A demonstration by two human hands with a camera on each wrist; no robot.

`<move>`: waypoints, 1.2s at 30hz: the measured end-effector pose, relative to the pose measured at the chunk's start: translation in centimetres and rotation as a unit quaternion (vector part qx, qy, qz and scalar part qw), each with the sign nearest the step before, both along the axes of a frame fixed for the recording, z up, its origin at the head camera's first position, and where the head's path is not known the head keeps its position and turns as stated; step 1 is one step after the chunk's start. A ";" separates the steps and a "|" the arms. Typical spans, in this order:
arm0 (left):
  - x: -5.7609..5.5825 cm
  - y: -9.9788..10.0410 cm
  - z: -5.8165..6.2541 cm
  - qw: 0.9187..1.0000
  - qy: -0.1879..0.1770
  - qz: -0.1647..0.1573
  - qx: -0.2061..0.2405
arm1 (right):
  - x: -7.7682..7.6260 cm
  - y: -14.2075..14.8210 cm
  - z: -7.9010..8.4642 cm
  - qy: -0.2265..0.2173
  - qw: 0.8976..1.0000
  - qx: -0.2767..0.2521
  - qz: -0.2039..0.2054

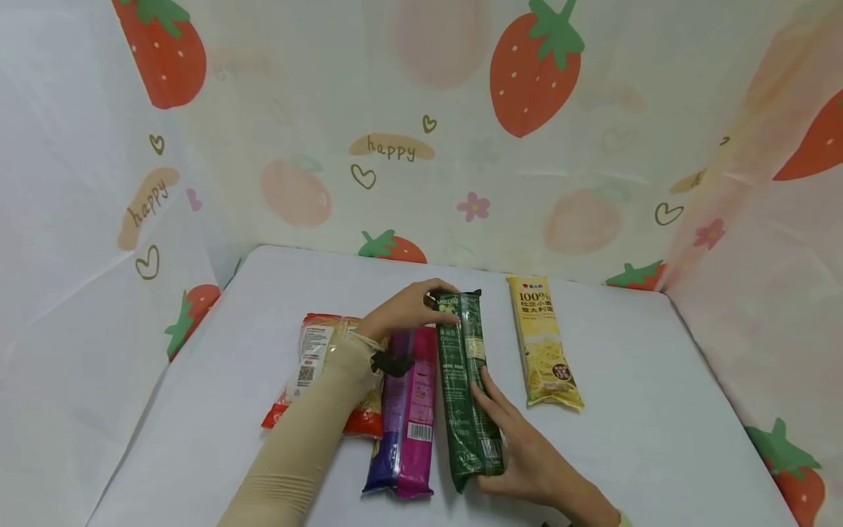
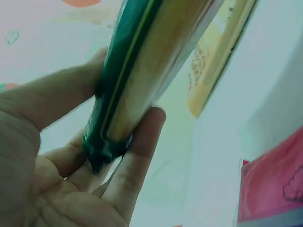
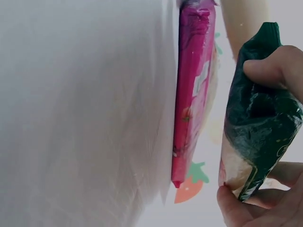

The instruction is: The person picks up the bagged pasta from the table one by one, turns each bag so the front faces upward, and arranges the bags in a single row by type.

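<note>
A green spaghetti packet (image 1: 454,388) is held between both hands, raised off the white table. My left hand (image 1: 411,306) grips its far end; in the left wrist view the thumb and fingers lie on either side of the packet (image 2: 137,71). At the near end, my right hand (image 1: 523,450) holds the packet by its right side. The right wrist view shows the thumb on one face of the folded green end (image 3: 260,109) and fingers on the other. A pink and purple packet (image 1: 416,410) lies just left of it, partly behind the left wrist.
A red-edged clear packet (image 1: 316,359) lies on the left of the table (image 1: 632,410), partly covered by the left forearm. To the right is a yellow pasta packet (image 1: 543,340). Strawberry-patterned cloth walls (image 1: 395,197) enclose the back and sides.
</note>
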State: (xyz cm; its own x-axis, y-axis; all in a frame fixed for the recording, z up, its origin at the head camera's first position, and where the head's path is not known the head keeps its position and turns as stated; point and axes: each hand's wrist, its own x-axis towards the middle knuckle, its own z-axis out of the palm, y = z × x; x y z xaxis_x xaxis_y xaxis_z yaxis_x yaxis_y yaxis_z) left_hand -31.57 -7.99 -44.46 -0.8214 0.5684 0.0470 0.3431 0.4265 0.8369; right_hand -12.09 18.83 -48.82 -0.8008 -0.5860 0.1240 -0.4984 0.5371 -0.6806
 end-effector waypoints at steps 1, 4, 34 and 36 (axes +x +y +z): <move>0.0 -0.2 0.1 1.000 -0.006 -0.002 0.006 | 0.0 0.0 0.0 0.000 1.000 -0.004 0.002; -0.1 -0.9 0.1 0.999 -0.030 -0.007 0.025 | 0.0 0.2 0.1 -0.002 1.000 -0.013 0.009; -0.5 -2.0 -1.9 0.974 -0.123 -0.067 0.180 | 0.1 0.4 -0.2 -0.008 0.989 -0.134 0.057; -0.4 -2.0 -2.0 0.975 -0.120 -0.059 0.177 | 0.1 0.4 -0.2 -0.021 0.985 -0.161 0.065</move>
State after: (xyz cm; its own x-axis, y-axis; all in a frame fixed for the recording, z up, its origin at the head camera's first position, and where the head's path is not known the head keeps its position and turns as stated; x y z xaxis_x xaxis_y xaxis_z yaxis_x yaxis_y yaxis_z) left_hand -31.97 -9.94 -46.42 -0.7631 0.6422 0.0723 0.1483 0.0652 0.9868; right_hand -12.01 19.21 -48.98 -0.7300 -0.6195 0.2884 -0.5166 0.2240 -0.8264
